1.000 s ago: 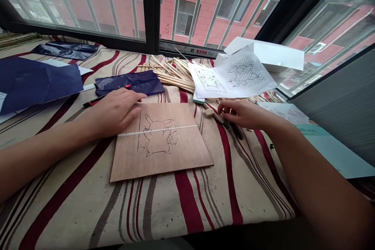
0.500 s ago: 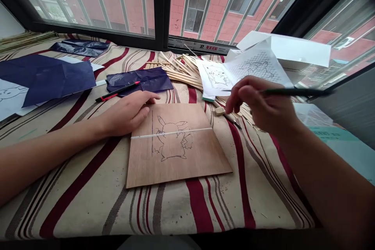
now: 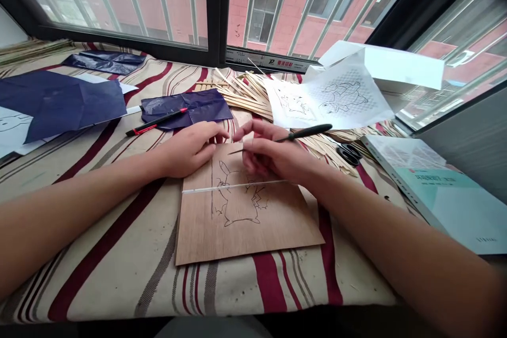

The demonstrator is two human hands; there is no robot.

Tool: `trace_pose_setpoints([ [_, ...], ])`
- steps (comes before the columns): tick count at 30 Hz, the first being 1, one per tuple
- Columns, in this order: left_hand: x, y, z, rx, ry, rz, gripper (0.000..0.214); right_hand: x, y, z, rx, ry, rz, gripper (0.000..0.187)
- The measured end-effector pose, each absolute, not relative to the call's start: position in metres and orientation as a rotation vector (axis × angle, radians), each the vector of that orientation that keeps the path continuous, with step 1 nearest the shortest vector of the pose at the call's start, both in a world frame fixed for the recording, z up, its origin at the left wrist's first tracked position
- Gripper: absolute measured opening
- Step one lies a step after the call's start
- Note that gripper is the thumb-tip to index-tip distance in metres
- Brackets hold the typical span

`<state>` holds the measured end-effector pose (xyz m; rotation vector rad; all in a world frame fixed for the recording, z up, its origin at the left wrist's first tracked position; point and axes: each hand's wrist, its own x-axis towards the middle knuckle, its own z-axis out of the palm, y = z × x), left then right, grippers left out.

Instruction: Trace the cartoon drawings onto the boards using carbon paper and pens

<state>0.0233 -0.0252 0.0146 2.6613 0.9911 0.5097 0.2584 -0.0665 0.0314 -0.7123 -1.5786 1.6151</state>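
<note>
Your left hand (image 3: 190, 149) lies relaxed and open, its fingers resting over the top edge of the plywood board (image 3: 245, 235) on the striped cloth (image 3: 99, 269), while your bent right hand (image 3: 273, 154) pinches a black-handled pointed tool (image 3: 304, 133) just above the board.

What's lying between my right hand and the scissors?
In the head view, a loose pile of thin wooden sticks lies between your right hand and the scissors, on the striped cloth.
</note>
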Motion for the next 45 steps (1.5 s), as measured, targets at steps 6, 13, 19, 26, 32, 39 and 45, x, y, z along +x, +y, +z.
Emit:
trace_pose_setpoints([
  [6,0.015,-0.027,0.017,2.758,0.917,0.441,0.043,0.269,-0.074,0.026,-0.861,-1.619,1.552,0.028],
  [13,0.016,-0.024,0.014,2.776,0.9,0.48,0.04,0.262,-0.075,0.027,-0.82,-1.703,1.521,0.025],
  [19,0.018,-0.024,0.011,2.739,0.981,0.549,0.039,0.261,-0.074,0.024,-0.903,-1.686,1.444,0.026],
  [26,0.017,-0.025,0.014,2.76,0.976,0.525,0.039,0.26,-0.077,0.026,-0.846,-1.794,1.44,0.019],
  [32,0.015,-0.024,0.013,2.811,1.0,0.527,0.039,0.257,-0.085,0.026,-0.79,-1.907,1.313,0.03],
  [39,0.016,-0.027,0.014,2.784,1.111,0.561,0.039,0.251,-0.122,0.048,-0.219,-2.85,0.622,0.027],
  [45,0.015,-0.023,0.011,2.671,1.222,0.649,0.037,0.242,-0.126,0.046,-0.304,-2.964,0.378,0.025],
])
